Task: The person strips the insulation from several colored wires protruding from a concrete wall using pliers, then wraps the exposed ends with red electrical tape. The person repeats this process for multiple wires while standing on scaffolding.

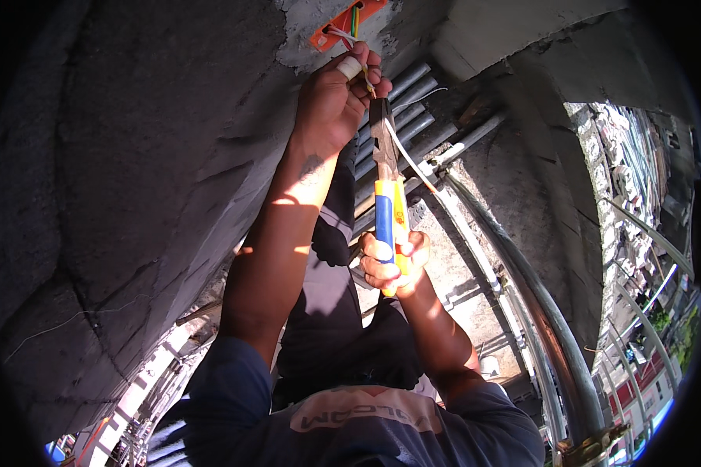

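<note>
My right hand [395, 261] is closed around the blue and yellow handles of a pair of pliers [385, 156], held upright with the jaws pointing away from me. The jaw tips meet the ends of thin electrical wires [368, 78]. My left hand [341, 93], with white tape round one finger, pinches these wires just above the jaws. They come out of an orange electrical box [343, 23] set in the rough wall; green, yellow, white and red strands show there. Whether the jaws are fully closed on the wire cannot be made out.
A grey concrete wall [148, 117] rises on the left. Beyond my hands lie several metal pipes [413, 101]. A long scaffold pipe [522, 288] runs down the right side, beside a white cable [401, 148]. Railings and buildings show past the far right edge.
</note>
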